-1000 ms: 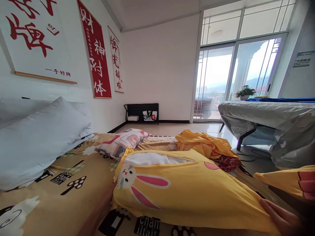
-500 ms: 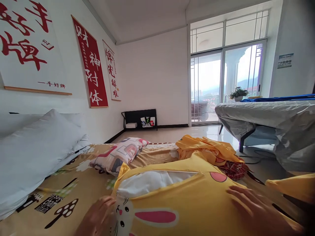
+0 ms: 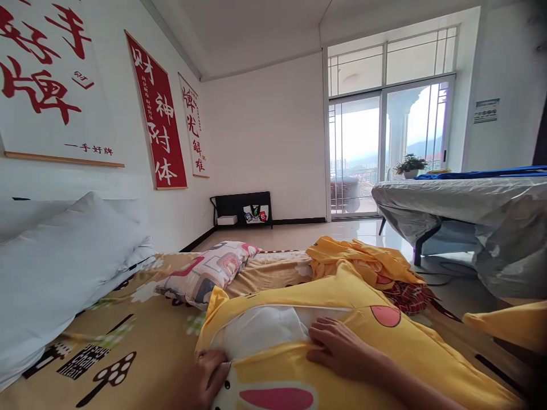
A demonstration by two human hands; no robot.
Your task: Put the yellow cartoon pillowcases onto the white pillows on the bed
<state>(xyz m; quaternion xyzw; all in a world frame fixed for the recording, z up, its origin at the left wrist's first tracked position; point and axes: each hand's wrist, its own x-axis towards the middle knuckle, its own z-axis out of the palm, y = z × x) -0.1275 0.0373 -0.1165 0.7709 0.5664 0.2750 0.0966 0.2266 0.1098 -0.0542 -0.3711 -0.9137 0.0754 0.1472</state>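
Note:
A yellow pillowcase (image 3: 367,370) printed with a rabbit lies in front of me. Through its long slit shows a white pillow insert (image 3: 260,330). At the slit's left end, my left hand (image 3: 210,373) is closed, its fingers bent round the fabric edge. My right hand (image 3: 337,346) lies across the slit, fingers and thumb closing on its lower edge next to the white insert. The fingertips of the right hand are partly hidden in the fold.
Large white pillows (image 3: 72,262) lean at the left. A patterned pillow (image 3: 209,270) rests beyond the slit, on a brown printed bedsheet (image 3: 141,324). Crumpled yellow cloth (image 3: 359,256) lies behind the pillowcase. A plastic-covered table (image 3: 461,196) stands at the right.
My right hand has moved left from the pillowcase's right side to the slit. My left hand has shifted right onto the slit's left end. More of the insert bulges out.

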